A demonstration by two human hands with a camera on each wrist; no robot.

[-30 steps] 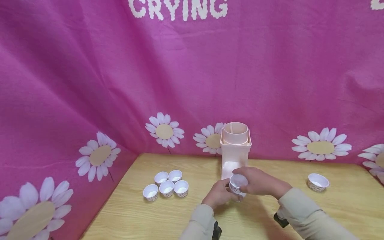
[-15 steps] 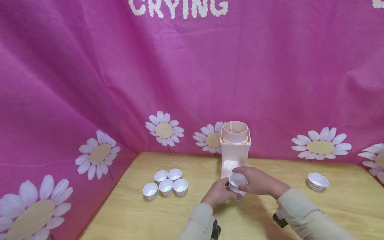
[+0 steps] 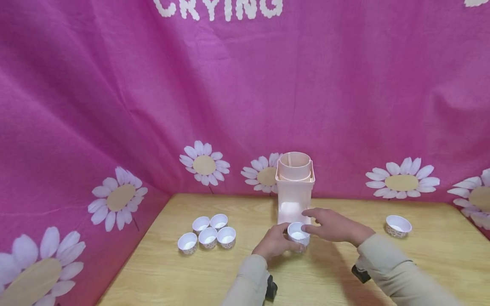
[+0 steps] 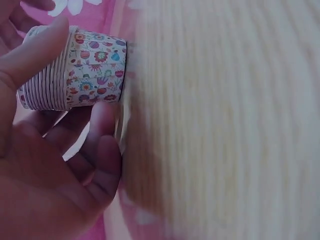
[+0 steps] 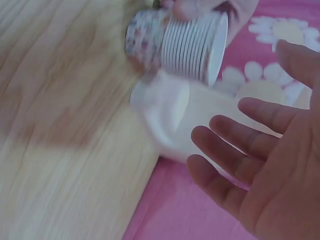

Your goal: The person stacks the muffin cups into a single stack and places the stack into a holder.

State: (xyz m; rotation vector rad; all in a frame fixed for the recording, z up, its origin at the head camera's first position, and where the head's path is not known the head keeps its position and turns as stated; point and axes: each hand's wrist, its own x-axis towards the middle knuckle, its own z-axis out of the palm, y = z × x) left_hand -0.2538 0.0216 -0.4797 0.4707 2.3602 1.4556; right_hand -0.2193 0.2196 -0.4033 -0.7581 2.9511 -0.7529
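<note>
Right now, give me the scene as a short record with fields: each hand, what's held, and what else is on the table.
left hand: grips a stack of cups on the table
stack of cups: nested, floral outside, white inside
right hand: fingers spread beside the stack's rim, holding nothing
pink holder: upright just behind the stack
five cups: clustered to the left, open side up
single cup: alone at the right
backdrop: pink cloth with daisies

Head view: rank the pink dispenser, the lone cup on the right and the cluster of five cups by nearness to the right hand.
From the right hand:
1. Pink dispenser, just behind the fingertips, toward the backdrop.
2. Lone cup, out on the table's right side.
3. Cluster of five cups, on the left, beyond the left hand and the stack of cups it grips.
</note>
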